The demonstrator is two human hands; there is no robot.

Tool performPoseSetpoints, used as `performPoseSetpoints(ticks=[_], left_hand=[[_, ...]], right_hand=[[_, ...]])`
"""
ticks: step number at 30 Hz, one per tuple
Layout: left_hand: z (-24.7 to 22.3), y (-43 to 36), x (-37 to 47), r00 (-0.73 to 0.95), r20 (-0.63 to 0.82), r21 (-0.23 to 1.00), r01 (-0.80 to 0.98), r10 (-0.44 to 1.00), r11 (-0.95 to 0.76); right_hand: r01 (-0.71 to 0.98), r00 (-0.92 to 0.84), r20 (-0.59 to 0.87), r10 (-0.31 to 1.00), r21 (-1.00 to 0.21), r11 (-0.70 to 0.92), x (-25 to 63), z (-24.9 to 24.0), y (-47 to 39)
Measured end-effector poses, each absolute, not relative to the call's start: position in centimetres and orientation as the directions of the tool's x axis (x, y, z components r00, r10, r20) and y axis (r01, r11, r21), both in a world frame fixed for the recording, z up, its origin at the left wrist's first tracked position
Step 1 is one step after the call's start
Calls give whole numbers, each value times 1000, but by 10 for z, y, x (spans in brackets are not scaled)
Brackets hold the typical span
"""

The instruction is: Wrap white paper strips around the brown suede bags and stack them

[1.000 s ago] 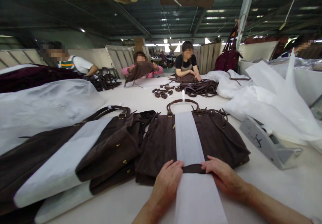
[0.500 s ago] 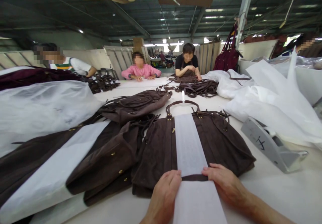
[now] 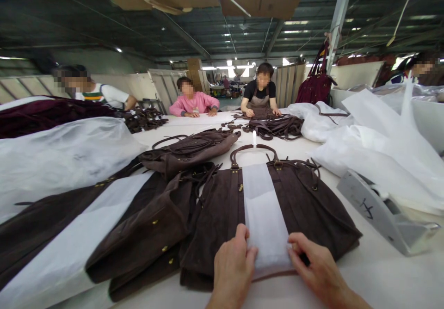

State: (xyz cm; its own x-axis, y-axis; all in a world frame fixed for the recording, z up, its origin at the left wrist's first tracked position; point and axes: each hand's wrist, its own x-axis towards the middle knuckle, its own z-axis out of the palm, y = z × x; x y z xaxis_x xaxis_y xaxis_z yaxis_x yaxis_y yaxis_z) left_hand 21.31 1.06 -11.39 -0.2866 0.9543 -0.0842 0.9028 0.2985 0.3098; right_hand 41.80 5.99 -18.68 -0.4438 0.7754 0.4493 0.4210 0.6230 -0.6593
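A dark brown handbag (image 3: 312,207) lies flat on the white table, its looped handle (image 3: 237,153) pointing away from me. A white paper strip (image 3: 265,216) runs down the middle of the bag's front to its near edge. On the strip's left edge, low on the bag, my left hand (image 3: 233,267) is closed, thumb and index finger at the paper. My right hand (image 3: 317,265) pinches the right edge between thumb and fingers. The strip's lower end lies over the bag between both hands. My left fingertips are partly hidden behind the hand.
More brown bags (image 3: 138,235) with a paper strip (image 3: 79,235) lie at left, beside a plastic-wrapped pile (image 3: 65,156). A grey tape dispenser (image 3: 385,212) stands at right, near white wrapping sheets (image 3: 378,147). Brown straps (image 3: 275,126) lie farther back, before co-workers (image 3: 196,101).
The strip's near end, which hung past the bag's bottom edge toward me, is now folded up over the bag. Both hands have shifted from lying at the edge to gripping the paper.
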Motion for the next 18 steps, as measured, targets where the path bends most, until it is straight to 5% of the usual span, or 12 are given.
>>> performPoseSetpoints(ticks=[12, 18], left_hand=[[-117, 17, 221, -324, -133, 85, 938, 936, 337], [-116, 19, 215, -168, -97, 54, 983, 981, 174]], right_hand=[[563, -578, 374, 726, -462, 686, 409, -184, 61], [580, -564, 399, 723, -432, 691, 406, -191, 60]])
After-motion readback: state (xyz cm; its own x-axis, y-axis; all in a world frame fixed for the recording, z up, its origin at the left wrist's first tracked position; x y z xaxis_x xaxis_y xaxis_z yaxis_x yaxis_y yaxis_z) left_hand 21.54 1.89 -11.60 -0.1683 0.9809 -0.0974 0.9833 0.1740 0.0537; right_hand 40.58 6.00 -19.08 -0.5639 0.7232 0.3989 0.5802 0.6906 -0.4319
